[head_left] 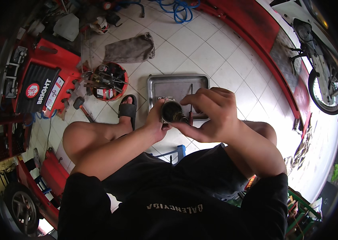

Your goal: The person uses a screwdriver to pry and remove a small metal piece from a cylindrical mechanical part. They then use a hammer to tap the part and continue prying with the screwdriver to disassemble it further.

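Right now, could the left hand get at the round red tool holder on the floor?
Probably not freely: the left hand is holding the dark cylindrical part, and the raised left knee sits between it and the round red tool holder.

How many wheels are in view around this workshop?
2. One motorcycle wheel stands at the right beside the red ramp; another wheel sits at the lower left. More may be hidden beyond the picture's dark rim.

Workshop floor of pale tiles (201, 52) — grey rag (131, 49), red tool tray (111, 82), blue hose (179, 9), parked motorcycle (317, 56), steel tray (177, 86).
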`<state>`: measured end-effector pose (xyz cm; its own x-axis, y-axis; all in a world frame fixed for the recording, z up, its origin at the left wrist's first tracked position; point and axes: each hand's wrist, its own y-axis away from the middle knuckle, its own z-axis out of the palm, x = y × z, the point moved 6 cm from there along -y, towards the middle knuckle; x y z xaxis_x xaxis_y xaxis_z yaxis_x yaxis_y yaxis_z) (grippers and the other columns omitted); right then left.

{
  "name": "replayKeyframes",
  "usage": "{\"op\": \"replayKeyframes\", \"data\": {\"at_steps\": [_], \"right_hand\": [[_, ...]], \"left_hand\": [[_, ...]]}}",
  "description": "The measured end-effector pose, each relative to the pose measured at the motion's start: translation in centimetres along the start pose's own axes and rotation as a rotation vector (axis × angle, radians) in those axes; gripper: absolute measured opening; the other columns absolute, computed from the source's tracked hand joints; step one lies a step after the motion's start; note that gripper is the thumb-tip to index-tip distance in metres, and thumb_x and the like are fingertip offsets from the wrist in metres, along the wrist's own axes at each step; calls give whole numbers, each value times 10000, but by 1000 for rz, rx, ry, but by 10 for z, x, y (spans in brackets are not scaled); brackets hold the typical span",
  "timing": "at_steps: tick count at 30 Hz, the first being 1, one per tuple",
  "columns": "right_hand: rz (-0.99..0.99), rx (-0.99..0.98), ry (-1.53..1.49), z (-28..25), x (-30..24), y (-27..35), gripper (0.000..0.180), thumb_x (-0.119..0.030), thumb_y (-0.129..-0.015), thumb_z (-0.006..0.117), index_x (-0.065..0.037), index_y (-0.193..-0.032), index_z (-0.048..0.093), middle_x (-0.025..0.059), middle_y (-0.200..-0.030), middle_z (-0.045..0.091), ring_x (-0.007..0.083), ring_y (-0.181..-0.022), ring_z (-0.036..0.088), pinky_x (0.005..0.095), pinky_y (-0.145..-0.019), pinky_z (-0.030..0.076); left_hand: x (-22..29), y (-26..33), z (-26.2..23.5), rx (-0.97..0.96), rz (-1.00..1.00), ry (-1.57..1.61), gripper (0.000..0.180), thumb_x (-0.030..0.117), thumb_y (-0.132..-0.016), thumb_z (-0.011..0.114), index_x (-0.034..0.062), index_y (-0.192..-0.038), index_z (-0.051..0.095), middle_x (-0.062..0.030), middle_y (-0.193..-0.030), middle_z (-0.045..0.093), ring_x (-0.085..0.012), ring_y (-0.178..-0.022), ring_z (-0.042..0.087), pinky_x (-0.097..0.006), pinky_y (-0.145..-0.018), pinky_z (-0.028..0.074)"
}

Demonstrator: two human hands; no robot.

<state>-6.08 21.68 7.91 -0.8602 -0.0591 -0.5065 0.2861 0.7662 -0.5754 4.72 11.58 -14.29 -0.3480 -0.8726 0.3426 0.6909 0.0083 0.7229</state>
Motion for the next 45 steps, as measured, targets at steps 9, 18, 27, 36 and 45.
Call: {"op": "replayKeyframes", "data": {"at_steps": [9,18,27,36,45], "right_hand": [[-61,-216,-265,4,11,1,457,-177,-666,860,-25,-1071,714,116,-870,667,267,-700,660,354,-596,532],[-88,-98,-160,18,3,11,304,-96,-715,870,-42,-990,752,85,-835,703,228,-654,699,317,-554,552],[-67,12,15,13,-8,4,279,-39,-658,876,-25,-903,741,96,-811,705,221,-654,699,302,-559,566],[-110,-15,81,19,-11,11,286,10,-678,812,30,-933,684,92,-890,697,239,-739,697,324,-636,592],[-32,-141,4,31,-10,9,247,-43,-732,801,7,-947,690,100,-901,680,250,-727,691,354,-636,582]], "left_hand": [[7,5,9,-102,-103,29,468,541,-1043,344,151,-1009,599,-31,-797,626,-145,-499,505,-233,-375,299],[13,6,13,-36,-25,-1,456,492,-1047,322,137,-986,601,-26,-770,624,-135,-471,501,-222,-357,287],[51,12,35,34,243,-115,386,356,-1013,431,87,-801,609,-29,-597,561,-122,-411,454,-256,-369,282],[47,-1,22,-20,267,-97,383,340,-1000,486,59,-771,610,-29,-589,536,-119,-418,444,-286,-379,308],[37,9,21,-86,207,-272,337,434,-1018,450,155,-930,619,28,-755,612,-89,-611,591,-244,-486,414]]}}
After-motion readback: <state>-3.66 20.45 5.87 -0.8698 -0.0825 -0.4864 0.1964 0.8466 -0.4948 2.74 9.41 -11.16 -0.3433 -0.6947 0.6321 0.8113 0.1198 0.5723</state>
